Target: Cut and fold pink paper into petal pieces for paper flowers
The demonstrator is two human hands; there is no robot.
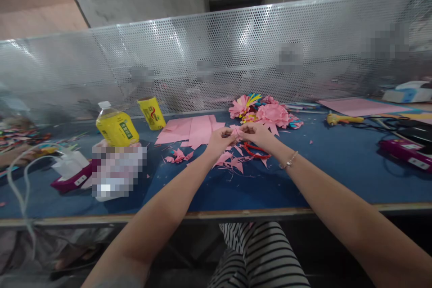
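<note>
Pinching a small pink paper piece [236, 132] from either side, the left hand [221, 137] and the right hand [257, 134] meet over the middle of the blue worktop [337, 166]. Their fingers are curled in and closed on it. The piece sits just above the surface between the two thumbs. It is half hidden by the fingers and may be folded, though I cannot tell from here. A thin bracelet [289, 160] hangs on the right wrist.

Just under the right hand lie red scissors [254, 151], with pink scraps [232, 163] strewn around them on the near side. Beyond the left hand, flat pink sheets [192, 130] overlap one another. Beyond the right hand is a heap of paper flowers [270, 113], mostly pink, with one fan of mixed colours.

Well off to the left stand a yellow bottle [116, 127] and, behind it, a tilted yellow carton [151, 113]. Far to the right lie a yellow tool [340, 119], a large pink sheet [357, 106] and a purple box [405, 150]. A perforated metal screen [216, 54] runs along the back edge of the worktop.
</note>
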